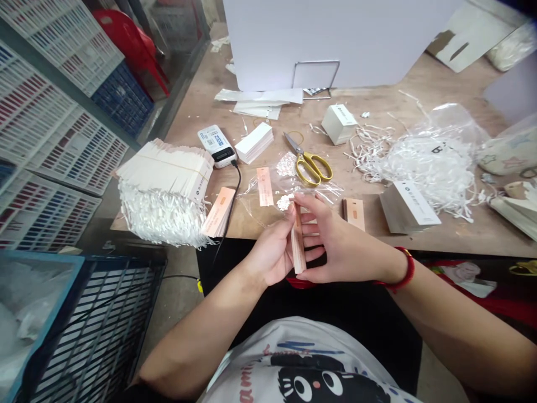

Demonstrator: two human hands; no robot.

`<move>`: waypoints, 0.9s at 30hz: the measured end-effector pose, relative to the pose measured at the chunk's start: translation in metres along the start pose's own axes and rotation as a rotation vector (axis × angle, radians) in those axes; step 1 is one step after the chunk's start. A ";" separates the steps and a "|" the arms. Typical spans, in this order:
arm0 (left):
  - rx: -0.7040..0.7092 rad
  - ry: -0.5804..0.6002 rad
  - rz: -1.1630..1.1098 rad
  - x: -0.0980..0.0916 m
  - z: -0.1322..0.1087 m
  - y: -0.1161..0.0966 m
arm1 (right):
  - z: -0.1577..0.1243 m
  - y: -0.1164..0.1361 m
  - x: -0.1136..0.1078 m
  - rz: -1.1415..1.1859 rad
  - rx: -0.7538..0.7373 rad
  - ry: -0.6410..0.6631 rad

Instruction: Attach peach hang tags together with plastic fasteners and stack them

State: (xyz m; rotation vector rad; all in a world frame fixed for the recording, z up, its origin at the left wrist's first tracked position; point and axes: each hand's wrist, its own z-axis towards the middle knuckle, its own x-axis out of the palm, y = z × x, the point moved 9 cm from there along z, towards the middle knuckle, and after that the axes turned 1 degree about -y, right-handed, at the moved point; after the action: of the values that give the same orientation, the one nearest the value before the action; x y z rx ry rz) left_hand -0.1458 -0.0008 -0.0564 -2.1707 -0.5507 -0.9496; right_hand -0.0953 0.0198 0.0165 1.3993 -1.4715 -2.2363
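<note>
A stack of paper tags [298,246], edge toward me, is gripped between my two hands just off the table's front edge. My left hand [271,249] closes round its left side, thumb near the top. On the right side, my right hand [342,240] pinches the stack end to end, thumb at the bottom and fingers at the top. Just beyond my fingertips lies a small heap of white bits [284,202] on a clear plastic bag. A single orange tag [264,186] rests beside it. More orange tags [354,214] lie right of my hands, and another stack [218,212] lies left.
Yellow-handled scissors [309,165] lie beyond my hands. At left stand a large bundle of strung white tags [168,184] and a cabled white device [217,145]. A bag of white strings [428,168] and white card stacks [409,207] occupy the right. Crates [54,117] line the left.
</note>
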 end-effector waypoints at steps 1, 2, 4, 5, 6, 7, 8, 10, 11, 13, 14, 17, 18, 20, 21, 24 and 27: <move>0.003 -0.004 0.001 -0.001 0.000 0.001 | 0.000 0.000 -0.001 0.002 -0.006 -0.006; 0.009 -0.007 0.000 -0.002 0.000 0.001 | 0.000 0.001 -0.002 -0.004 -0.014 -0.013; 0.021 -0.006 -0.001 -0.001 -0.001 0.001 | 0.001 0.002 -0.002 -0.045 -0.034 -0.018; 0.025 -0.009 0.001 -0.001 -0.001 0.001 | 0.002 0.003 -0.001 -0.081 -0.047 -0.014; 0.028 -0.020 0.009 -0.001 -0.001 0.001 | 0.003 0.004 0.000 -0.124 -0.060 -0.008; 0.031 -0.041 0.022 -0.002 -0.001 0.001 | 0.003 0.005 0.001 -0.172 -0.072 -0.004; 0.035 -0.071 0.042 -0.003 -0.002 0.002 | 0.004 0.005 0.003 -0.220 -0.082 -0.002; 0.058 -0.146 0.086 -0.008 -0.002 0.002 | 0.005 0.006 0.004 -0.305 -0.089 -0.018; 0.076 -0.176 0.097 -0.010 -0.002 0.001 | 0.006 0.006 0.003 -0.340 -0.086 -0.031; 0.108 -0.194 0.083 -0.012 -0.001 0.001 | 0.006 0.006 0.002 -0.391 -0.078 -0.042; 0.112 -0.185 0.061 -0.012 0.000 0.001 | 0.006 0.005 0.001 -0.400 -0.075 -0.033; 0.044 -0.114 -0.012 -0.011 0.001 0.003 | 0.007 -0.001 -0.007 -0.343 -0.046 -0.004; -0.010 -0.078 -0.037 -0.009 0.001 0.005 | 0.008 -0.006 -0.014 -0.303 -0.015 -0.019; -0.131 0.000 -0.093 -0.005 -0.001 0.009 | 0.013 -0.019 -0.030 -0.206 0.084 -0.072; -0.177 0.033 -0.120 -0.003 -0.002 0.010 | 0.016 -0.026 -0.036 -0.164 0.140 -0.090; -0.224 0.081 -0.159 0.001 -0.005 0.008 | 0.026 -0.039 -0.045 -0.155 0.276 -0.088; -0.221 0.087 -0.150 0.000 -0.006 0.007 | 0.035 -0.042 -0.048 -0.223 0.325 -0.078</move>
State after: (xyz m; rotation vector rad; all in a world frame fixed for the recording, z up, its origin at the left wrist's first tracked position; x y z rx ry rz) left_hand -0.1446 -0.0100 -0.0565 -2.2939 -0.5967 -1.2307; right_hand -0.0791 0.0911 0.0177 1.6586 -1.8575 -2.2769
